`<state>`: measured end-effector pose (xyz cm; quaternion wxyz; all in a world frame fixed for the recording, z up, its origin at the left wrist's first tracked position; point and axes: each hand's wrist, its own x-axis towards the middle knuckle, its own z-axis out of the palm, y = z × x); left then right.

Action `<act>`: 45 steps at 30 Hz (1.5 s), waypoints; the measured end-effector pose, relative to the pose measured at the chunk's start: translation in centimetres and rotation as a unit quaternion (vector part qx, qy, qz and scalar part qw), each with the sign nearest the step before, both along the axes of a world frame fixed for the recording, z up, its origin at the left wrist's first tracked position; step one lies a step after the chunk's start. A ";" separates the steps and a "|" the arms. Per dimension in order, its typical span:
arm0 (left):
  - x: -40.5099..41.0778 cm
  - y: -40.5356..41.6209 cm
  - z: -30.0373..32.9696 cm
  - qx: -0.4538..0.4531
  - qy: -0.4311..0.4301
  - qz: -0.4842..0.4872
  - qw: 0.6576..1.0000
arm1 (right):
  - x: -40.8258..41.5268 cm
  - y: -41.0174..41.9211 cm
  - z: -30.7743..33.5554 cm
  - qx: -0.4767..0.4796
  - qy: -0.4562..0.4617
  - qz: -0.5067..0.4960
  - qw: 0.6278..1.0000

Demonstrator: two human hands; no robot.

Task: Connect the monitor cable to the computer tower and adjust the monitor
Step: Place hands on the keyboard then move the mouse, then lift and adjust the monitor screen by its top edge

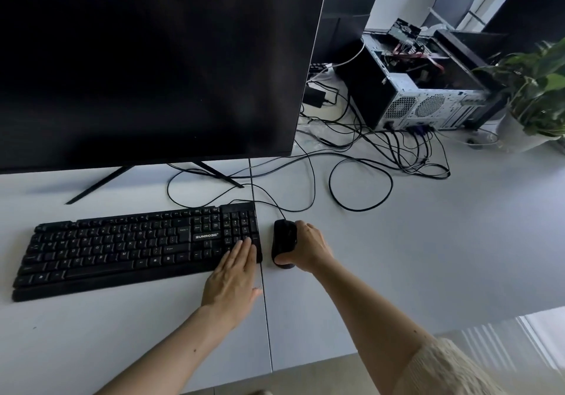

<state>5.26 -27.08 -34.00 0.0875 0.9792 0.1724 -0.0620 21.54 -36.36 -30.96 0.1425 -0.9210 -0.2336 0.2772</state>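
Observation:
A large black monitor (153,64) with a dark screen stands on thin legs at the back left of the white table (428,242). The open computer tower (412,89) lies on its side at the back right, with several black cables (397,150) running from its rear panel across the table toward the monitor. My left hand (234,275) rests flat on the right end of the black keyboard (122,248), fingers apart. My right hand (308,249) grips the black mouse (284,242) just right of the keyboard.
A potted green plant (538,89) stands at the far right beside the tower. A black power brick (315,96) and more wires lie behind the monitor's right edge. The table's front edge runs near my right forearm.

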 end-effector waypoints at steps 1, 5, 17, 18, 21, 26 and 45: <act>-0.3 0.2 0.0 0.003 0.004 -0.001 1.000 | 0.0 0.4 0.0 -0.001 0.001 0.003 1.000; -1.0 0.5 0.0 0.003 0.019 0.008 1.000 | 0.4 2.0 0.1 -0.005 0.005 0.012 1.000; -1.5 1.3 0.5 -0.023 0.030 0.015 0.999 | 0.7 3.4 0.7 -0.036 -0.005 0.029 0.999; -1.7 1.5 1.0 -0.030 0.031 0.022 0.999 | 0.6 3.4 1.0 -0.038 -0.012 0.029 0.999; -2.2 2.7 2.8 -0.028 0.018 0.015 0.999 | 0.3 3.3 2.2 -0.037 -0.041 0.048 0.997; -3.5 6.3 6.0 -0.023 -0.031 0.030 0.999 | -1.0 4.4 5.6 -0.014 -0.099 0.089 0.991; -13.9 27.8 20.0 -0.113 -0.167 0.223 0.954 | -2.6 14.3 20.0 0.230 -0.203 -0.044 0.951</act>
